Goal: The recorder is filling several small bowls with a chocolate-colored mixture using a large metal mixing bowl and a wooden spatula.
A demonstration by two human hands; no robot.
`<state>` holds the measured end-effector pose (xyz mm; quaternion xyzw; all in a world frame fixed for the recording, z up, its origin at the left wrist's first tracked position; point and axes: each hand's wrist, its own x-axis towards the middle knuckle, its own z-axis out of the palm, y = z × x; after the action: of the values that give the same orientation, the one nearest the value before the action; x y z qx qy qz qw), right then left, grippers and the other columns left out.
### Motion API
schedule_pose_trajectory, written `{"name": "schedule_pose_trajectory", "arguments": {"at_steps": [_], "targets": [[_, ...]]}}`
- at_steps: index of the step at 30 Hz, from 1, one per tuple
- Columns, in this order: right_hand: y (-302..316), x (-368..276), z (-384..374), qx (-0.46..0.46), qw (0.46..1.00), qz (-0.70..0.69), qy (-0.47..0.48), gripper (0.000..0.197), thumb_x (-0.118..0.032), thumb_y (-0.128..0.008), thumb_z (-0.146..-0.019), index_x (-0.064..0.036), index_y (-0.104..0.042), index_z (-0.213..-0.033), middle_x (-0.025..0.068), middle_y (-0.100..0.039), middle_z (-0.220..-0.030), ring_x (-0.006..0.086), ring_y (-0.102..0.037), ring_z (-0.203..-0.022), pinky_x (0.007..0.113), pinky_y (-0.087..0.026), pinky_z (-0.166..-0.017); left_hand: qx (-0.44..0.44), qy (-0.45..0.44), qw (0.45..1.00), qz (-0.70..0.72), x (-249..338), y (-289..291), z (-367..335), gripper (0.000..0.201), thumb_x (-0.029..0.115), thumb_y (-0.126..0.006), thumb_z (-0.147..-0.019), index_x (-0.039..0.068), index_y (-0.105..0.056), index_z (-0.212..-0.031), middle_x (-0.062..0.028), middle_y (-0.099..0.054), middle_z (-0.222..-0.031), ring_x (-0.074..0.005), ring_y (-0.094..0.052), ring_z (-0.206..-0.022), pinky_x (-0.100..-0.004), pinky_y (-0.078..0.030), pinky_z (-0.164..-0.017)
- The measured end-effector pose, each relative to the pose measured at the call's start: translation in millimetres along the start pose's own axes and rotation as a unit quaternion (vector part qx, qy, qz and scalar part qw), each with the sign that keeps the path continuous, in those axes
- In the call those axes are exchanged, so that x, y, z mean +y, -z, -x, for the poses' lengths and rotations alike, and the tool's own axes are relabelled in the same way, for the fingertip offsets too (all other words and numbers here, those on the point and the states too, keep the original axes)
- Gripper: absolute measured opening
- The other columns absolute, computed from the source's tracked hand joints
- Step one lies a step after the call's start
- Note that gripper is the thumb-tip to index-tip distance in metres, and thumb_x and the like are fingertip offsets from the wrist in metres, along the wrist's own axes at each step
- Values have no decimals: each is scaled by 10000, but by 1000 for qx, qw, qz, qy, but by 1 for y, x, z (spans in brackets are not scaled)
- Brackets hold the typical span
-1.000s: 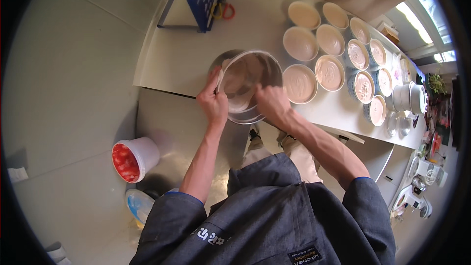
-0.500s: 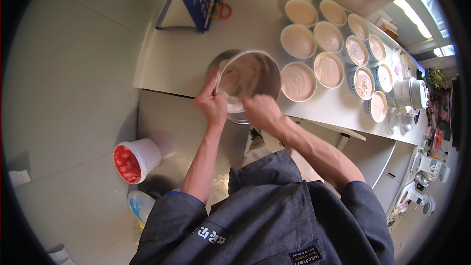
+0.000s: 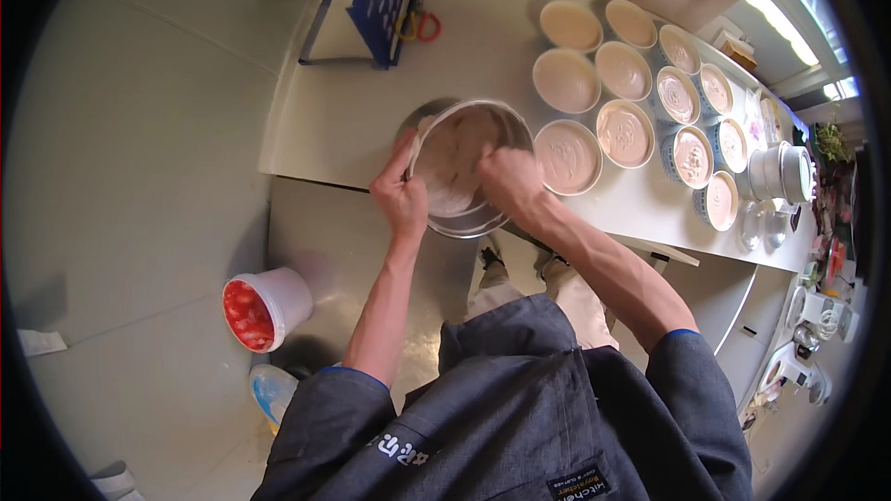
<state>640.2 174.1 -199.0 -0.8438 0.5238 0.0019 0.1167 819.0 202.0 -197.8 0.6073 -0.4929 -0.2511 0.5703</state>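
At the left, on the floor, there is a white bucket (image 3: 291,299) with something red inside. Next, on the white table (image 3: 348,121), there is a blue rack (image 3: 376,14), and scissors (image 3: 437,30) with yellow and red handles are just beside it. The left hand (image 3: 401,193) pinches the left rim of the metal bowl (image 3: 475,223), which is at the table's front edge and has pale cream (image 3: 453,162) in it. The right hand (image 3: 510,182) is over the bowl's right part — its fingers look curled, but blurred, so I cannot tell if they pinch something. Further right, many round cups (image 3: 669,162) with pale filling stand close together — and then silver tins (image 3: 768,174).
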Motion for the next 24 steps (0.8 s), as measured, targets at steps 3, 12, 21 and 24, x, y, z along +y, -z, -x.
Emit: {"name": "schedule_pose_trajectory", "arguments": {"at_steps": [3,12,21,24], "targets": [[1,-8,9,-128,980,32,149,141,-114,-639,-875,-50,-739,-950,128,-751,-859,302,-752,-824,406,-610,-666,-11,-2,1000,2,-11,8,-6,583,-166,-430,-765,-3,-696,-1257,-157,-700,-1275,-239,-642,-1231,-307,-451,-1073],[-4,-4,14,-147,981,63,110,154,-139,-628,-893,-63,-746,-956,90,-746,-929,244,-751,-873,388,-612,-688,-4,18,1000,0,-7,9,-7,579,-170,-427,-763,4,-706,-1239,-170,-696,-1276,-287,-603,-1292,-326,-430,-1103],[35,12,21,-28,997,64,15,161,-87,-588,-913,-31,-729,-966,141,-727,-857,246,-742,-784,370,-600,-644,-6,8,1000,5,-6,12,-5,532,-164,-464,-794,-14,-695,-1250,-171,-692,-1286,-283,-607,-1285,-343,-437,-1098],[-1,-11,64,-148,980,-130,-33,153,-104,-597,-852,-11,-717,-875,216,-721,-844,364,-736,-790,461,-605,-709,6,12,1000,25,-3,9,-6,524,-155,-464,-796,-26,-691,-1250,-173,-691,-1288,-268,-621,-1266,-333,-445,-1084]]}}
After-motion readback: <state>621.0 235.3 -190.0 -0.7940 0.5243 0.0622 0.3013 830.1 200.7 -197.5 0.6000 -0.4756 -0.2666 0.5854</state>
